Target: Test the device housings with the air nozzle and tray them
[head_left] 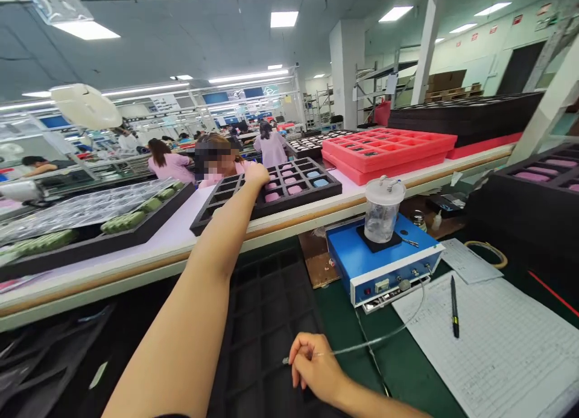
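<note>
My left hand (257,175) reaches far forward over a black divided foam tray (301,207) on the raised shelf. Its fingers are hidden behind the back of the hand. In the tray's compartments lie several pink pieces (294,189) and a few blue pieces (321,183). Low in front, my right hand (316,367) is closed around a thin clear tube (357,347), whose small tip pokes out left of the fingers. The tube curves back to a blue box-shaped machine (384,258). Beneath my right hand sits a dark divided tray (266,327).
A lidded clear jar (383,210) stands on the machine. Right of it lie written sheets (497,339) and a pen (455,306). Red foam trays (389,149) are stacked on the shelf; a tray with green pieces (131,221) is at left. A co-worker (221,155) sits behind the shelf.
</note>
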Action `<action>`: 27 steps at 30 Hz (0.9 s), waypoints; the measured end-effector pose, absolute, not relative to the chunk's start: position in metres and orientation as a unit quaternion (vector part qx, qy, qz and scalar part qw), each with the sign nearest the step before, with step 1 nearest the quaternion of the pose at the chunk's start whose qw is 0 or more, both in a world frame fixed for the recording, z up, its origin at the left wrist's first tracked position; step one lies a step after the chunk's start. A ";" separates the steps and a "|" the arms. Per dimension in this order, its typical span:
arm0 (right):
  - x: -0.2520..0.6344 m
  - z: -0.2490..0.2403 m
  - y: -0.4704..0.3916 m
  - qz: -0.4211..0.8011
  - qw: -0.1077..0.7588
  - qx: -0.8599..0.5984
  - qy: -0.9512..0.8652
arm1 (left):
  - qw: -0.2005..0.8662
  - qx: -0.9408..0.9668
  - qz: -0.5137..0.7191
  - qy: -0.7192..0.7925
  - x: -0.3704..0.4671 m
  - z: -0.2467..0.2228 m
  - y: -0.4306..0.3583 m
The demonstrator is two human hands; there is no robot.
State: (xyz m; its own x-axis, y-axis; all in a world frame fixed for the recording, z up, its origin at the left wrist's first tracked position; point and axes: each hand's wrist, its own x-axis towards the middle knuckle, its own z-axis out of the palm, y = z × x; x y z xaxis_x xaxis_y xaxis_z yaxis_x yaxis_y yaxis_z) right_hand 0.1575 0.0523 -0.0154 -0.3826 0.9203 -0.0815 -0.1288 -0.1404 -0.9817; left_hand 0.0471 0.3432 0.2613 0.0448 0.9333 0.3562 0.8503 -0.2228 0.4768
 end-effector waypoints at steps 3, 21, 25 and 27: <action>0.165 -0.013 0.051 0.645 0.405 -0.372 -0.531 | 0.018 0.709 0.295 0.640 0.042 0.268 0.314; 0.182 -0.011 0.050 0.638 0.392 -0.351 -0.563 | 0.068 0.488 0.230 0.839 -0.215 0.226 -0.032; 0.180 -0.006 0.047 0.634 0.397 -0.353 -0.561 | 0.079 0.466 0.293 0.831 -0.214 0.209 -0.044; 0.180 -0.004 0.045 0.633 0.399 -0.351 -0.563 | 0.087 0.459 0.309 0.828 -0.218 0.206 -0.046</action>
